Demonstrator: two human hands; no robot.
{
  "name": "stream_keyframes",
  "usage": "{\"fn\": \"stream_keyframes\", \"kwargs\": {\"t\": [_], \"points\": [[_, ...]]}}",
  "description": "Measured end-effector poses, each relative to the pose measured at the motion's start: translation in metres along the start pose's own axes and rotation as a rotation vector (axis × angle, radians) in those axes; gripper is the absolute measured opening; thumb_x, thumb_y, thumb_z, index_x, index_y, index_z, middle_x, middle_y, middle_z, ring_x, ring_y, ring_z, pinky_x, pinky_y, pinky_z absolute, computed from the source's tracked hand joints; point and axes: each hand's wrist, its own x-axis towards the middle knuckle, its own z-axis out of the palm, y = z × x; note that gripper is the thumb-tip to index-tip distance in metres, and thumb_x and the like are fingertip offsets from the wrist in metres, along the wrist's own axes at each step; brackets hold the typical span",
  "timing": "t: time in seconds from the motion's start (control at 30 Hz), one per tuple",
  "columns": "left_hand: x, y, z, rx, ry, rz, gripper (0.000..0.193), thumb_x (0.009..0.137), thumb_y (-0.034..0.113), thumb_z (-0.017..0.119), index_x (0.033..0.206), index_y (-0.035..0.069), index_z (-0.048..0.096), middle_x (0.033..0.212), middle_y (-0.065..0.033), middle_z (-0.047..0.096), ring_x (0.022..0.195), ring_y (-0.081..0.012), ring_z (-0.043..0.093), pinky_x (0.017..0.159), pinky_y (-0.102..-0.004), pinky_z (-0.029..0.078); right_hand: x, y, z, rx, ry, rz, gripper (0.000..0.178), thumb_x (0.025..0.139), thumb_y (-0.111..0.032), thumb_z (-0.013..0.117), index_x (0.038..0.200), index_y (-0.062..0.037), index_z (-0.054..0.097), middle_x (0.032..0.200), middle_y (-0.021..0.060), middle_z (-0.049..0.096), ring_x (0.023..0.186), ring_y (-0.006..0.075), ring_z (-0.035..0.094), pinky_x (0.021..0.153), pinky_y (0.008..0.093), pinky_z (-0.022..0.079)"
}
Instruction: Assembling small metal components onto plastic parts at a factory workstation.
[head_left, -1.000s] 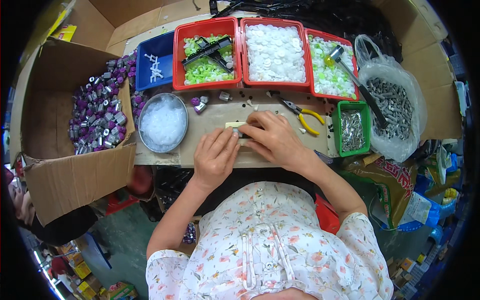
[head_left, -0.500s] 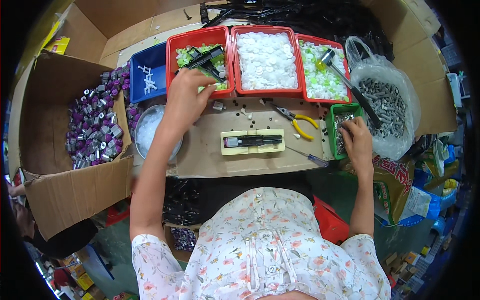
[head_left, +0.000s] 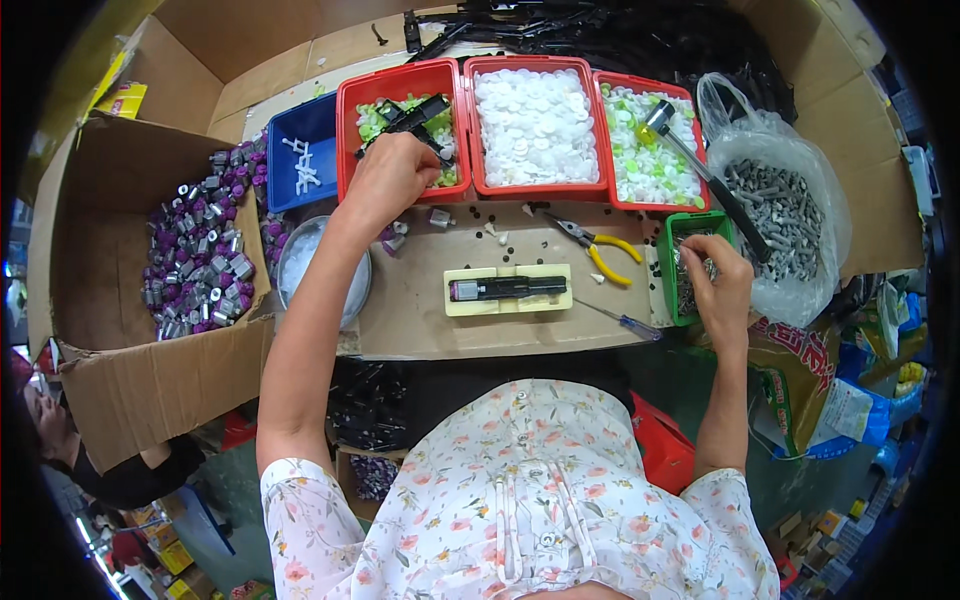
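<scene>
My left hand reaches to the near edge of a red bin of green and white discs. Its fingers are curled together beside black plastic parts lying on the discs; the hand hides whatever they grip. Over a green box of small metal pins, my right hand has thumb and forefinger pressed together. Anything between them is too small to name. Between both hands, a cream fixture cradles a black plastic housing with a silver, purple-ended motor at its left end.
Yellow-handled pliers and a screwdriver lie near the green box. A hammer leans across the right red bin toward a bag of grey metal parts. Left stand a metal bowl, a blue bin and a motor carton.
The view has shifted slightly. My left hand's fingers have drawn closer together at the bin. My right hand has lifted a little, its thumb and forefinger now pinched over the green box.
</scene>
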Motion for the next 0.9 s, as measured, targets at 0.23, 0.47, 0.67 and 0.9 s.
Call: {"fn": "stream_keyframes", "kwargs": {"t": [0.23,0.47,0.67,0.9], "points": [[0.005,0.006,-0.003,0.066,-0.054,0.007,0.016,0.076,0.008,0.073,0.090,-0.001,0.073,0.084,-0.0194,0.070,0.079,-0.0339,0.068,0.073,-0.0401,0.052,0.009,-0.014,0.007,0.006,-0.011,-0.110,0.009,0.082,0.002,0.068,0.089,0.0034,0.065,0.082,0.0124,0.065,0.072,0.0223,0.064,0.066,0.0310,0.048],[-0.019,0.015,-0.004,-0.411,0.227,-0.050,0.017,0.082,0.011,0.070,0.091,-0.003,0.074,0.076,-0.0131,0.071,0.065,-0.0193,0.067,0.061,-0.0308,0.051,0.015,-0.052,0.024,0.316,0.030,0.033,0.005,0.087,0.001,0.066,0.091,0.0035,0.066,0.088,0.0077,0.070,0.081,0.0115,0.066,0.073,0.0253,0.051],[-0.069,0.065,0.007,-1.192,0.194,-0.295,0.021,0.087,0.013,0.068,0.095,-0.006,0.072,0.079,-0.0110,0.072,0.065,-0.0118,0.065,0.056,-0.0226,0.047,0.027,-0.111,0.074,0.615,0.005,-0.177,0.009,0.084,0.007,0.065,0.093,0.0033,0.065,0.093,0.0106,0.070,0.087,0.0171,0.068,0.078,0.0274,0.053],[-0.095,0.089,0.023,-1.448,0.197,-0.404,0.015,0.088,0.009,0.068,0.095,-0.004,0.072,0.080,-0.0094,0.071,0.064,-0.0102,0.065,0.056,-0.0203,0.047,0.023,-0.123,0.091,0.548,0.062,-0.366,0.015,0.079,0.009,0.068,0.091,0.0022,0.064,0.096,0.0140,0.070,0.088,0.0237,0.069,0.076,0.0301,0.053]]}}
